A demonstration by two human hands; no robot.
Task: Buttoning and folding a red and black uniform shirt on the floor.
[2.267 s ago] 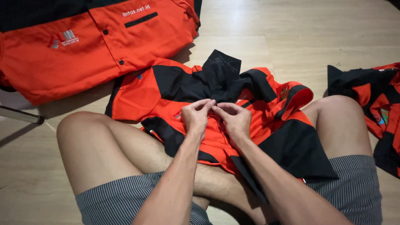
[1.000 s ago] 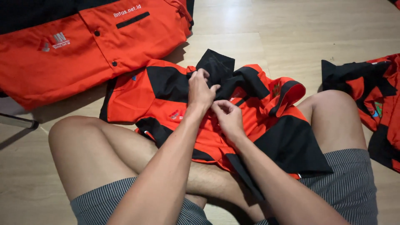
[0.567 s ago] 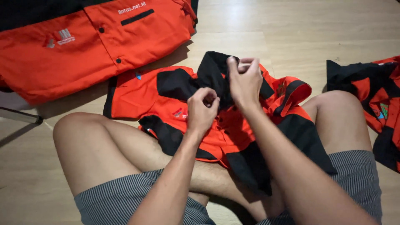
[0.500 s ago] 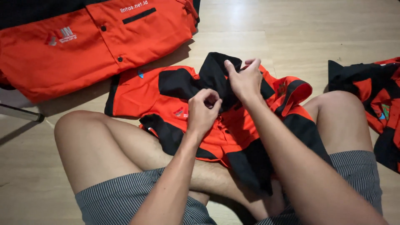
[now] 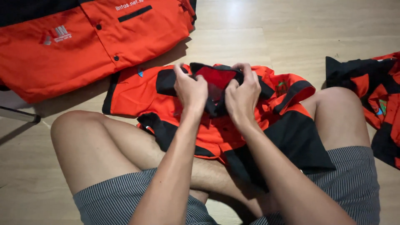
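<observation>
Both hands up front, gripping the same garment. Left hand (image 5: 191,88) clenched on the black collar (image 5: 216,71) of the orange-and-black shirt (image 5: 216,121), fingers curled over its top edge, thumb side toward the viewer. Right hand (image 5: 242,93) just beside it, also grasping the collar, fingers hooked over the far edge. Between the two hands a red inner patch of the collar shows, held open and facing up. The hands are near each other but not touching as far as can be seen.

Shirt lies crumpled across the person's crossed legs and onto the wooden floor (image 5: 291,29), one sleeve spread flat to the left, black panels draped over the right thigh. Person sits in striped grey shorts (image 5: 125,200), bare knees out to either side.

Far left: a larger orange jacket (image 5: 83,46) spread flat on the floor, black chest pocket slit, dark snap buttons, white printing near the top. Touches or nearly touches the shirt's left sleeve, cannot tell which. A dark metal bar (image 5: 18,114) sits at the left edge below it.

Far right: another orange-and-black garment (image 5: 371,91) heaped on the floor, just beside the right knee.
</observation>
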